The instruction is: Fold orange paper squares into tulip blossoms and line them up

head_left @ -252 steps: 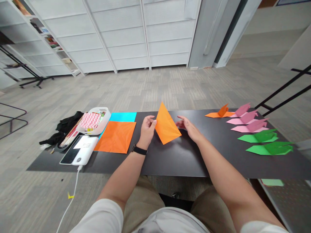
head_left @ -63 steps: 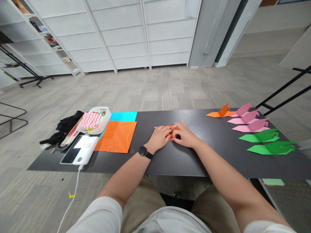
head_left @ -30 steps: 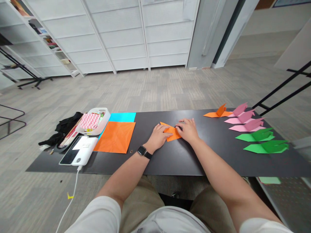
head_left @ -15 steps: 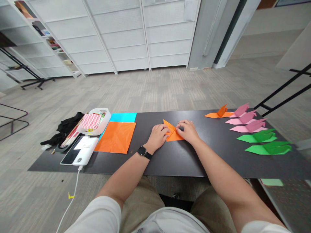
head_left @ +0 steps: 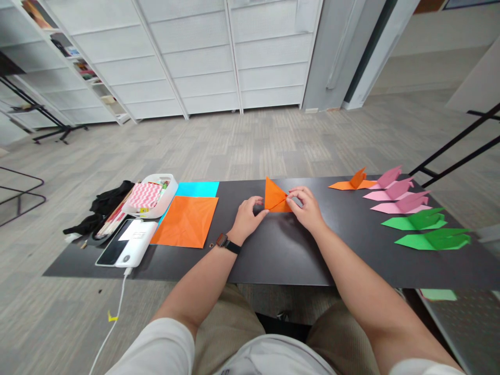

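Observation:
A folded sheet of orange origami paper (head_left: pixel 275 197) is raised a little at the middle of the dark table, its pointed corner facing away from me. My right hand (head_left: pixel 307 209) pinches its right side between thumb and fingers. At its left edge is my left hand (head_left: pixel 248 217), thumb and fingers spread apart in a C shape, the tips close to the paper; whether they touch it I cannot tell. Folded paper birds stand along the right: an orange bird (head_left: pixel 356 180), several pink birds (head_left: pixel 390 192) and two green birds (head_left: pixel 433 239).
Flat orange sheets (head_left: pixel 187 221) and blue paper (head_left: pixel 198 188) lie left of my hands. Farther left are a white basket (head_left: pixel 170 200), a white power bank (head_left: pixel 138 245) with a cable, a phone (head_left: pixel 113 250) and a black cloth (head_left: pixel 113 200). The dark table (head_left: pixel 269 260) ends close to my lap.
The orange paper has been lifted and shifted away from me, its tip now higher. My left fingers have opened off its surface; my right hand still pinches the right side.

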The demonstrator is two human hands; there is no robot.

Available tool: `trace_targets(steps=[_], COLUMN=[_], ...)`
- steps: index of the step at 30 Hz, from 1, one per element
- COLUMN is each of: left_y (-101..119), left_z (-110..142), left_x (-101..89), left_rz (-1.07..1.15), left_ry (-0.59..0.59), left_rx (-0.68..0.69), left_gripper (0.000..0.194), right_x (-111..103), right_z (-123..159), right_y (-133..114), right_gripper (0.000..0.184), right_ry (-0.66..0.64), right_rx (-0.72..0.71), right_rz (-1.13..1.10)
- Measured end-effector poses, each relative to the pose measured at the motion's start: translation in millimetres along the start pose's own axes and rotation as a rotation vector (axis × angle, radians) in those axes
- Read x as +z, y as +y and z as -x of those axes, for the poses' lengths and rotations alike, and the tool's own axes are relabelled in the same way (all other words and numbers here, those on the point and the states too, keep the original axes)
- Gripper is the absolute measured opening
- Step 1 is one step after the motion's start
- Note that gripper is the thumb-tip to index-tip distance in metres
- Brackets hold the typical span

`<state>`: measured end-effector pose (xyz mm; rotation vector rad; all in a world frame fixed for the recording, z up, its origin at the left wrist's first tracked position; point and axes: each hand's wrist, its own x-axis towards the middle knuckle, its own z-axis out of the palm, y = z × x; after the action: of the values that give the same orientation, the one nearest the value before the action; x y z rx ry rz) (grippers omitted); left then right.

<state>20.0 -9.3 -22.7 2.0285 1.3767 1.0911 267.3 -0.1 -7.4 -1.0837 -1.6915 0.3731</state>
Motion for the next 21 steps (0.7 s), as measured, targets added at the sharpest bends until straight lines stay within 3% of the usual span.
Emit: trace_targets(steps=[3, 5, 21], left_y=[0, -1, -3], left_z=[-2, -2, -5], left_x=[-1.7, -2.5, -10.1], left_rz=[-0.026, -0.028, -0.135], left_ry=[-0.055, -0.058, -0.059], left_rx=[0.013, 0.025, 0.124], left_gripper=[0.008, 0.003, 0.006], right_x=[-1, -2, -1], right_z=[0, 0, 1], right_y=[-4, -6, 4], right_gripper=[0.007, 0.007, 0.008], right_ry=[-0.025, -0.031, -0.119], right_rx=[-0.028, -0.045, -0.077], right_rz=[-0.014, -0.016, -0.044])
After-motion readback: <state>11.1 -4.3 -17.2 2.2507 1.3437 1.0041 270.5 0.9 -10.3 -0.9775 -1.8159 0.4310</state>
